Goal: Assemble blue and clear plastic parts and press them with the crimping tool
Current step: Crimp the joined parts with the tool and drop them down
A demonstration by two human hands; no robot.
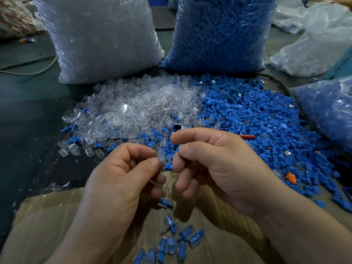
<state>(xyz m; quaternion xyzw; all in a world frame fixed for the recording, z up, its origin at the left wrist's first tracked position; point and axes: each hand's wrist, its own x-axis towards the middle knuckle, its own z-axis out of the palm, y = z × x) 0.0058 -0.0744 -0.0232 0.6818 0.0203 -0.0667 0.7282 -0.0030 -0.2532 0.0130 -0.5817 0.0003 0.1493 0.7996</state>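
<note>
A dark matte work surface (28,121) fills the left of the frame, with a pale cable (28,73) curving across it at the far left. In the lower left and centre lies brown cardboard (47,225) under a film of clear plastic.

In the upper left a tall bag of clear parts (99,39) stands upright. Its white label (125,0) at the top edge reads "SJ 017". Just beside it, upper centre, stands a bag of blue parts (219,35). Crumpled clear bags (314,44) lie in the upper right, and another bag with blue contents (327,111) is at the right edge.

A pile of clear parts (133,103) spreads across the centre and merges with a pile of blue parts (247,111) to its right.

The left hand (122,178) has curled fingers, and its thumb and forefinger pinch a clear part (161,156) at the centre of the frame. The part's long axis runs roughly up and down the picture. Which end is open cannot be told.

The right hand (215,168) is curled too, thumb and forefinger tips closed just beside that part. What they pinch, if anything, cannot be told.

Behind the right hand the crimping tool (180,127) lies roughly level, half buried, metal head left and red handle right.

Assembled pieces (179,239) are scattered on the cardboard at the lower centre.
</note>
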